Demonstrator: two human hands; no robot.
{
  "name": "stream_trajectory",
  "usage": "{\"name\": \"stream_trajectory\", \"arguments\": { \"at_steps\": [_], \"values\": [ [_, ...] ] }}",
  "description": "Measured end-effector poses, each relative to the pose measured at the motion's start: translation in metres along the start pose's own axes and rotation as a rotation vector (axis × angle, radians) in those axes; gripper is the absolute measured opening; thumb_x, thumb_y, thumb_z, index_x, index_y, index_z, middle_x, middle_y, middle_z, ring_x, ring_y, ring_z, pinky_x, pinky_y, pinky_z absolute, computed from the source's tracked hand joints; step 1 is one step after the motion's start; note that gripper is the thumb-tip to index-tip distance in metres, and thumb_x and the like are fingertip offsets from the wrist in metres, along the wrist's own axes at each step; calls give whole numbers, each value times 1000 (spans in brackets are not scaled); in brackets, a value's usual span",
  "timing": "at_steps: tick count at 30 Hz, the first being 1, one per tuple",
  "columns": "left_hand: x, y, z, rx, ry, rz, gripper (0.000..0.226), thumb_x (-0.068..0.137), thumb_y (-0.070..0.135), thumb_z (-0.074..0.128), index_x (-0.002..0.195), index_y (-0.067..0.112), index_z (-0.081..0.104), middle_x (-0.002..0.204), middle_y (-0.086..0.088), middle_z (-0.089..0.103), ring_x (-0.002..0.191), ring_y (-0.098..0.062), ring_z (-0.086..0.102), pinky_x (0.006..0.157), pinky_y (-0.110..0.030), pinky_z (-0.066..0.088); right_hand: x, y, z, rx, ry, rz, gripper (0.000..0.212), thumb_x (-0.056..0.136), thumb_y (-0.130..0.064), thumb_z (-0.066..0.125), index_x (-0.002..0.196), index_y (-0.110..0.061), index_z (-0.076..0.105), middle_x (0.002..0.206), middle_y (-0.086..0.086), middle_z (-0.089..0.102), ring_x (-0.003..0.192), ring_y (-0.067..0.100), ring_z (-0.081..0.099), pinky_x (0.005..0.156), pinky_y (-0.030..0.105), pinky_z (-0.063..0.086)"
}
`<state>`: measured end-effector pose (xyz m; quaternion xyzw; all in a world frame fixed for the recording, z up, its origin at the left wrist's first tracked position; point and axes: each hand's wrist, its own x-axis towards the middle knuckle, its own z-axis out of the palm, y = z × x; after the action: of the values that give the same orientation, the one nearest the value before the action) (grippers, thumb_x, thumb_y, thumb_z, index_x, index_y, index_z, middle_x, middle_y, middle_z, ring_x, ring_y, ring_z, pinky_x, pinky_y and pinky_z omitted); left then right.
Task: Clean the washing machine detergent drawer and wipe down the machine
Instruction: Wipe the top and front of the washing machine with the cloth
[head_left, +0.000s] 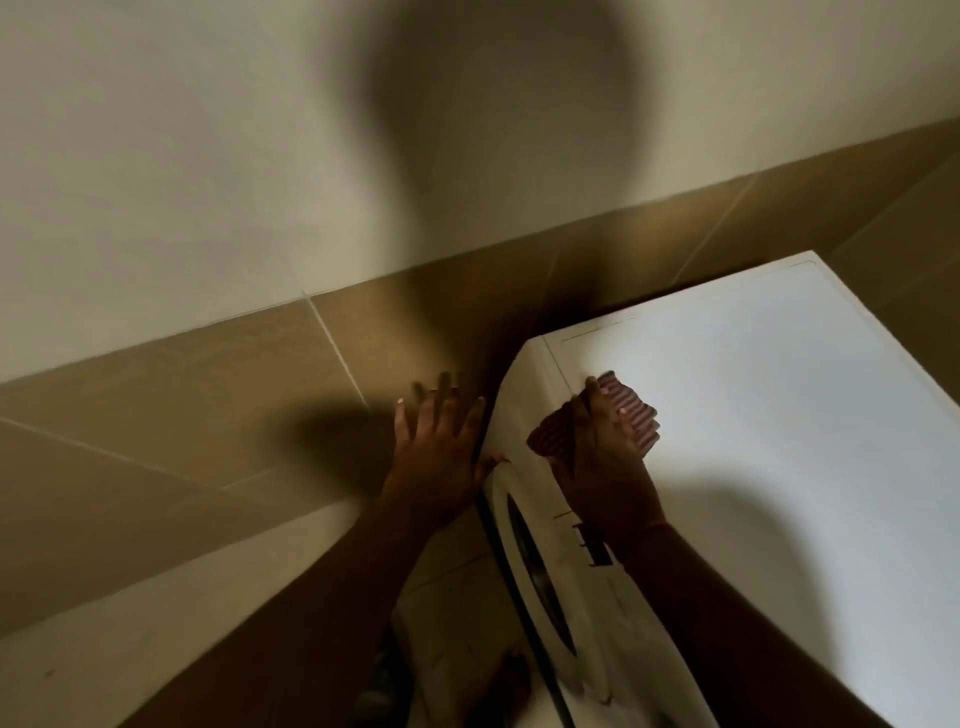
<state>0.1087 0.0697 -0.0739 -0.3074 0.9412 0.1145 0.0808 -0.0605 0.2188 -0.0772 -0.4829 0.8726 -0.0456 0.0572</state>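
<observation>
A white washing machine (769, 415) fills the lower right, seen from above, with its round door (530, 566) on the front face below. My right hand (605, 457) lies on a reddish-brown ribbed cloth (636, 410) and presses it onto the machine's top near the front left corner; fingers curl over the cloth. My left hand (441, 441) is spread with straight fingers beside the machine's left front corner, its thumb at the machine's edge. The detergent drawer is not distinguishable under the arm.
A beige wall (182, 182) with a brown tiled band (208, 405) runs behind and to the left of the machine. Light floor tiles (452, 623) show below, between my arms. The picture is dim and slightly blurred.
</observation>
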Motion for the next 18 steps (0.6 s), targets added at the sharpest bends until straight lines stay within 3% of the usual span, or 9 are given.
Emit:
{"name": "stream_trajectory", "arguments": {
  "at_steps": [3, 7, 10, 13, 15, 16, 18],
  "values": [
    [4, -19, 6, 7, 8, -1, 89, 85, 73, -15, 156, 26, 9, 164, -16, 4, 150, -40, 4, 116, -66, 7, 20, -11, 0, -76, -8, -24, 71, 88, -35, 67, 143, -1, 40, 153, 21, 32, 136, 39, 39, 106, 53, 42],
    [8, -38, 10, -20, -12, -30, 88, 86, 72, -14, 157, 25, 12, 163, -18, 12, 149, -44, 3, 116, -66, 6, 57, -24, -4, -173, -68, -182, 61, 90, -26, 64, 144, -5, 42, 154, 20, 30, 137, 38, 37, 106, 51, 44],
    [12, -46, 13, -8, -48, -29, 83, 87, 69, -6, 157, 25, 3, 164, -16, 5, 150, -40, -1, 116, -65, 2, 80, -30, -8, -264, -101, -303, 51, 93, -38, 55, 138, -13, 50, 157, 12, 28, 142, 34, 32, 115, 49, 32],
    [16, -52, 13, -6, -48, -38, 76, 94, 66, 7, 157, 24, 0, 164, -16, 2, 150, -38, -1, 116, -66, 1, 88, -33, -15, -318, -183, -333, 58, 91, -55, 46, 133, -16, 55, 158, 8, 28, 145, 32, 27, 117, 50, 28],
    [18, -57, 14, -12, -60, -55, 76, 93, 66, 5, 156, 25, -2, 164, -16, 1, 150, -38, -1, 115, -66, 2, 82, -30, -17, -385, -312, -446, 56, 90, -53, 33, 122, -20, 65, 156, 9, 34, 147, 35, 21, 117, 55, 25],
    [18, -58, 13, -13, -61, -63, 79, 90, 67, -1, 156, 25, -2, 164, -15, 2, 150, -38, 0, 115, -66, 3, 77, -27, -17, -453, -376, -548, 51, 88, -48, 34, 111, -21, 71, 151, 12, 41, 147, 37, 22, 117, 57, 22],
    [17, -58, 10, -20, -54, -74, 84, 85, 68, -8, 156, 25, 0, 164, -15, 4, 150, -37, 2, 115, -66, 5, 66, -25, -21, -588, -422, -661, 35, 80, -47, 62, 94, -19, 77, 142, 16, 52, 140, 39, 36, 116, 58, 22]
  ]
}}
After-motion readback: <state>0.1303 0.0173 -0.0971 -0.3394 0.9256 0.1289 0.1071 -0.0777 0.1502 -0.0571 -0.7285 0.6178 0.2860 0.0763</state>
